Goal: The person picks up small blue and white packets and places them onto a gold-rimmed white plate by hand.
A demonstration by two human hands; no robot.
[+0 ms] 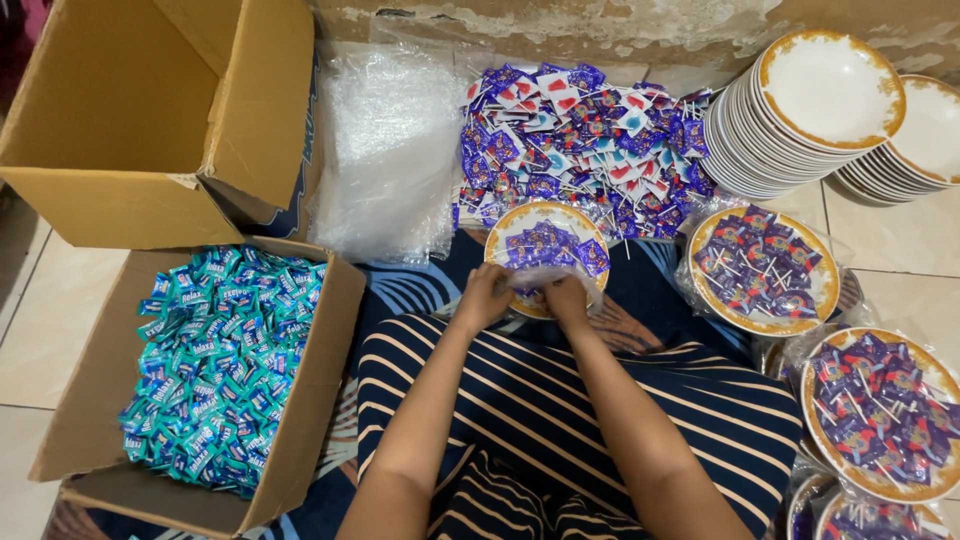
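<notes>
Gripping the near edge of a clear plastic wrap around a gold-rimmed plate (pixel 547 258) with both hands.

The left hand (pixel 484 297) and right hand (pixel 565 298) are closed on the wrap (pixel 540 282) at the plate's near rim, just beside each other; the plate carries purple-wrapped lollipops (pixel 548 243) and sits on patterned cloth above the person's striped lap. Behind it lies a loose heap of lollipops (pixel 585 140). To the right are wrapped, filled plates (pixel 765 270), with stacks of empty plates (pixel 800 120) beyond. On the left, a cardboard box (pixel 320 400) holds teal candy packets (pixel 220 365).
</notes>
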